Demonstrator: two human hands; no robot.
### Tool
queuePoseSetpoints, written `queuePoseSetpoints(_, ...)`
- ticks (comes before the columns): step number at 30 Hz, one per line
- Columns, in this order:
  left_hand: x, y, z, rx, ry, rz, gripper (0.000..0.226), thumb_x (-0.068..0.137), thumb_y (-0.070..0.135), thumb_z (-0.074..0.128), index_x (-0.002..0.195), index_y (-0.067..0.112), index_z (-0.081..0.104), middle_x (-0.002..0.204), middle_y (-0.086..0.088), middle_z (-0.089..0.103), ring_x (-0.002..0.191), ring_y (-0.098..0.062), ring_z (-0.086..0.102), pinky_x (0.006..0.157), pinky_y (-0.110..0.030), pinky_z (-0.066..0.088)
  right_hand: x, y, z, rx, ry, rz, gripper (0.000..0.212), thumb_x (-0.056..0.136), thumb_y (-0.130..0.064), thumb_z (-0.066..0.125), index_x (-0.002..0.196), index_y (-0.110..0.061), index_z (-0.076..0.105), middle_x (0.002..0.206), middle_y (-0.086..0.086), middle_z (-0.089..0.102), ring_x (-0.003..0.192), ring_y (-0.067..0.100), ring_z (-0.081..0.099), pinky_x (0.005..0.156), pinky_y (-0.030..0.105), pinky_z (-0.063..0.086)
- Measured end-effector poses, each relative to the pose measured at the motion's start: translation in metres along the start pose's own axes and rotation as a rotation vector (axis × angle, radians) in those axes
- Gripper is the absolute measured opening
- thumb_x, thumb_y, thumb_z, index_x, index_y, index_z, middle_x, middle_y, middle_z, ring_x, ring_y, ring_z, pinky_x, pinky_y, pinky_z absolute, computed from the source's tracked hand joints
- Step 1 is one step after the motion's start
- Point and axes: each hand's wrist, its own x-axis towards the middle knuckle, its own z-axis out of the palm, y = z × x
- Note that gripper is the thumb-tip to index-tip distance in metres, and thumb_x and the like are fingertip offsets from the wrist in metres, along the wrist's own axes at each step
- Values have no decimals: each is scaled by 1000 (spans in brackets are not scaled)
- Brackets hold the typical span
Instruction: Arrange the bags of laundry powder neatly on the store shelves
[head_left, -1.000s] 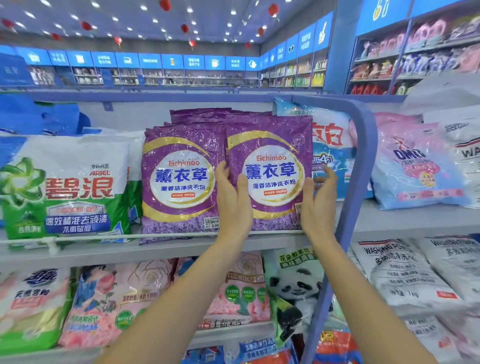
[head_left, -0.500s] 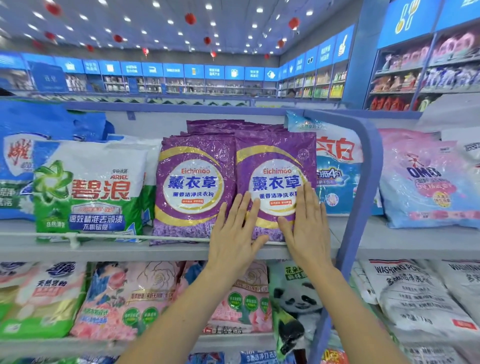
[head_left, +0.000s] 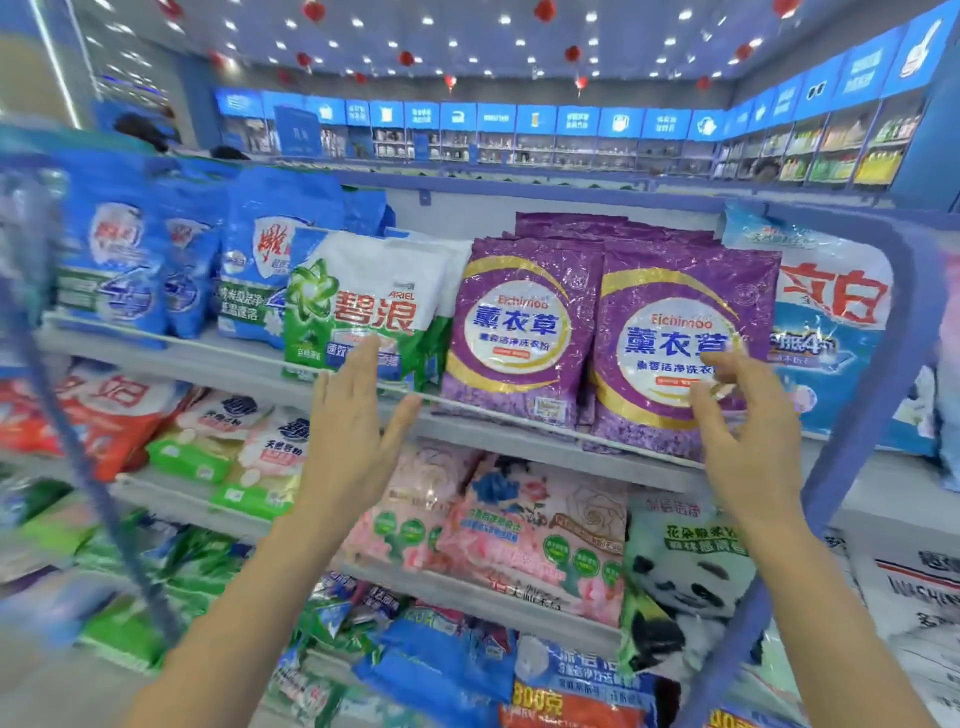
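Note:
Two purple laundry powder bags stand upright side by side on the upper shelf (head_left: 519, 439), the left one (head_left: 514, 332) and the right one (head_left: 670, 343), with more purple bags behind. A green and white Ariel bag (head_left: 363, 306) stands to their left. My left hand (head_left: 353, 436) hovers with straight fingers in front of the Ariel bag's lower edge, holding nothing. My right hand (head_left: 743, 421) is in front of the right purple bag's lower right part, fingers loosely bent; whether it touches the bag is unclear.
Blue bags (head_left: 265, 260) fill the shelf's left end, and a blue and white bag (head_left: 826, 322) stands right of the purple ones. A blue shelf frame post (head_left: 872, 426) runs down at the right. Pink bags (head_left: 535, 525) and a panda bag (head_left: 680, 587) lie on lower shelves.
Both hands have come off the right purple bag. My left hand moved left toward the Ariel bag. The view swung left, showing more blue bags.

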Motion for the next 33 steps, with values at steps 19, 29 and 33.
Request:
queuePoseSetpoints(19, -283, -190, -270, -257, 698, -857, 32, 92, 6, 49, 67, 19, 63, 55, 7, 62, 50, -2, 54, 49, -11, 42, -166, -181, 217, 926, -649, 396, 30, 63, -53, 55, 67, -27, 70, 55, -7, 60, 49, 4, 49, 46, 12, 38)
queuePoseSetpoints(29, -299, -329, -385, -176, 734, -899, 20, 91, 8, 51, 73, 4, 60, 52, 3, 52, 47, -5, 44, 45, -11, 37, -216, -327, 385, 977, -830, 398, 40, 63, -59, 55, 73, -23, 68, 54, -4, 57, 47, 4, 47, 43, 11, 38)
queuePoseSetpoints(33, -300, -385, -421, -263, 779, -914, 50, 66, 61, 67, 75, 12, 65, 57, -1, 53, 50, -11, 45, 45, -16, 35, -222, -376, 442, 969, -846, 435, 28, 78, -46, 51, 69, -26, 68, 53, -4, 57, 46, 5, 47, 41, 11, 37)
